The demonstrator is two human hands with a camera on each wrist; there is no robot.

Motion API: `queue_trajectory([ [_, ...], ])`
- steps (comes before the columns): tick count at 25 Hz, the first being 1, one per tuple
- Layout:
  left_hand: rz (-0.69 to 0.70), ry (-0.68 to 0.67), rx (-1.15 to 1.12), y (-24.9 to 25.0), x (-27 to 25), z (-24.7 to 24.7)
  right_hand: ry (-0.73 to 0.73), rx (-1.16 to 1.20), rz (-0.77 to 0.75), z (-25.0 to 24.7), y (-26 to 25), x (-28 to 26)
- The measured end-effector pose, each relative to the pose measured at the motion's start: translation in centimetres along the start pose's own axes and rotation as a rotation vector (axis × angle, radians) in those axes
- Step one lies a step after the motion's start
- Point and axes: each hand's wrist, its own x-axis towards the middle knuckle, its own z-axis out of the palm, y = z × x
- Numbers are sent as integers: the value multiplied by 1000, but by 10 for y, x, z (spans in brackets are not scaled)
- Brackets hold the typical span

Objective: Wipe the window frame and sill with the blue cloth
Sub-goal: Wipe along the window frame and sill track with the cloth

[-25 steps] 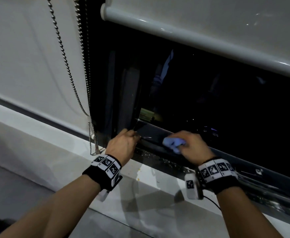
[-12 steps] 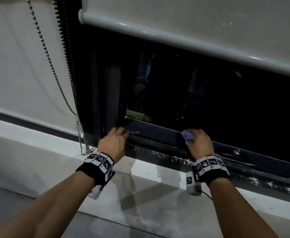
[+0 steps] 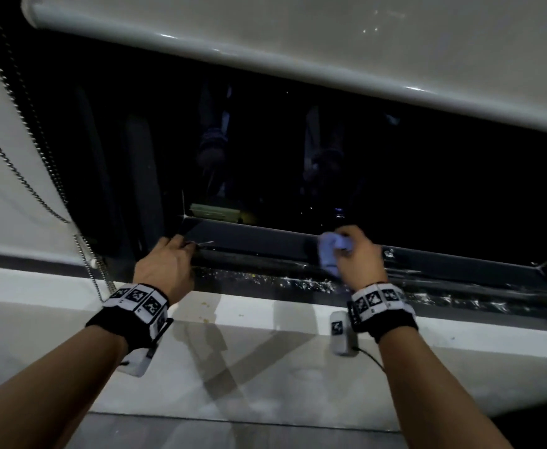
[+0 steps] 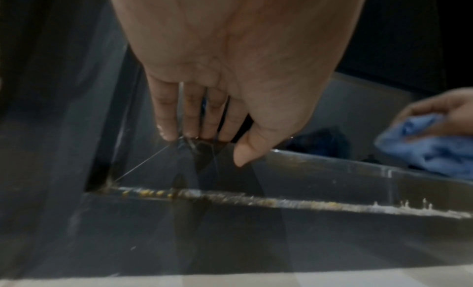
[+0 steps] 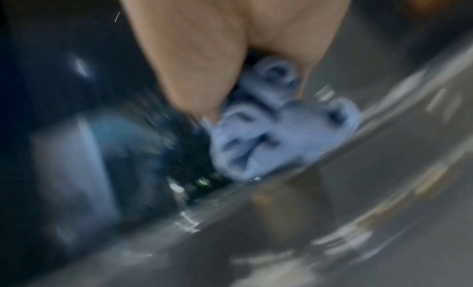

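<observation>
A bunched blue cloth (image 3: pixel 330 252) is gripped in my right hand (image 3: pixel 358 259) and pressed against the dark lower window frame (image 3: pixel 259 238). The right wrist view is blurred; there the cloth (image 5: pixel 276 133) sits under the thumb on the frame rail. My left hand (image 3: pixel 168 265) rests with straight fingers (image 4: pixel 192 117) on the frame's lower left corner, holding nothing. In the left wrist view the cloth (image 4: pixel 424 147) shows at the right. The dirty track (image 3: pixel 281 280) runs below both hands, above the white sill (image 3: pixel 249 312).
A white roller blind (image 3: pixel 298 37) with its bottom bar hangs above the dark glass. A bead chain (image 3: pixel 22 176) hangs at the left beside the frame. Yellowish crumbs (image 4: pixel 158 193) and specks lie along the track. A grey floor lies below the sill.
My right hand with the cloth has slid right along the lower frame, away from the left hand. The left hand has stayed at the corner. The head view has shifted.
</observation>
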Motion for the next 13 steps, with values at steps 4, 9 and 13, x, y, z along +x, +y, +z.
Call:
queue_trajectory([
  [4,20,-12,-17,21,-2,1,30,-522,-62,7,28,8],
  [9,-26,25,-13,34,-2,10,-237,-189,-367,54,-13,-23],
  [13,-50,15,-50,35,-9,16,-293,177,-445,29,-9,-21],
])
